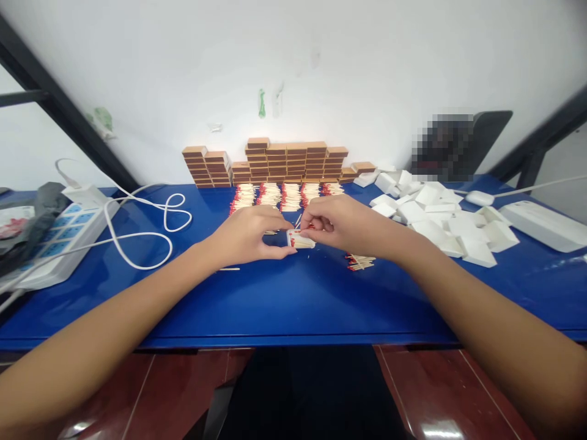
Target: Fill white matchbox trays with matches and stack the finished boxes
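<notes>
My left hand [257, 235] grips the left end of a small white matchbox tray [290, 239] between thumb and fingers. Red-tipped matches [302, 242] lie inside the tray. My right hand [330, 226] is over the tray's right side, its fingers pinched together around red-headed matches [327, 227]; how many is hidden. Beyond both hands, several bundles of matches [290, 197] lie in a row. A small loose pile of matches [360, 262] rests below my right wrist, and a single match [229, 269] lies below my left hand.
Stacked brown matchboxes [287, 160] line the wall. White empty trays [431, 208] are heaped on the right, beside a long white box [545, 226]. A power strip [68, 238] and looping white cable [137, 267] occupy the left of the blue table [284, 311].
</notes>
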`<act>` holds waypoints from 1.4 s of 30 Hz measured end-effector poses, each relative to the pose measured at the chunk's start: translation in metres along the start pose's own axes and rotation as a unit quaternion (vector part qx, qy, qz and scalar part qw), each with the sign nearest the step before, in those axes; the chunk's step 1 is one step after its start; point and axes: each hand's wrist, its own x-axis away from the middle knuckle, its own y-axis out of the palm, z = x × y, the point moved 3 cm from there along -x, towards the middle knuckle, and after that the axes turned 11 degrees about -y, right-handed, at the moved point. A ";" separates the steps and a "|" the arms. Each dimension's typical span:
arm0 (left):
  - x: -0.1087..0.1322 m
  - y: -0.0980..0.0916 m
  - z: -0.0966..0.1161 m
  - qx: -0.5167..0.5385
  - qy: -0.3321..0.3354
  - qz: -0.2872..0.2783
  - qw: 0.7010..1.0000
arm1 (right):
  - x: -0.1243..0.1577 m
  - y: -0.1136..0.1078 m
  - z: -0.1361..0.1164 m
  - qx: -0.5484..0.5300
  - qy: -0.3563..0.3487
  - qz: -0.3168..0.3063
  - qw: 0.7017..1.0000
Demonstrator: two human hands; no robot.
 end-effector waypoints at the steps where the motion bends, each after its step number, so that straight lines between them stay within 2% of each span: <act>1: 0.000 0.001 0.000 0.000 0.002 0.001 1.000 | -0.001 0.002 -0.001 0.008 -0.004 0.001 1.000; 11: 0.001 0.002 -0.002 0.002 -0.005 -0.003 1.000 | 0.002 0.011 0.004 0.016 -0.002 -0.029 0.999; 16: 0.001 0.003 -0.002 0.002 -0.008 -0.002 1.000 | 0.002 0.008 0.003 0.029 0.000 -0.047 0.998; 22: 0.001 0.003 -0.002 0.002 -0.013 -0.016 1.000 | 0.007 -0.003 -0.001 0.020 0.043 -0.083 0.995; 29: 0.000 0.003 -0.003 0.003 -0.017 -0.029 0.999 | 0.009 -0.002 -0.001 0.025 0.091 -0.155 0.983; 33: 0.000 0.003 -0.002 0.007 -0.020 -0.028 0.999 | 0.009 -0.001 0.001 0.004 0.078 -0.141 0.987; 37: 0.000 0.003 -0.001 0.007 -0.017 -0.020 1.000 | 0.007 0.001 0.003 -0.004 0.058 -0.077 0.995; 42: -0.002 -0.003 -0.006 0.007 -0.023 -0.012 1.000 | 0.004 0.000 0.002 0.021 0.016 -0.033 0.999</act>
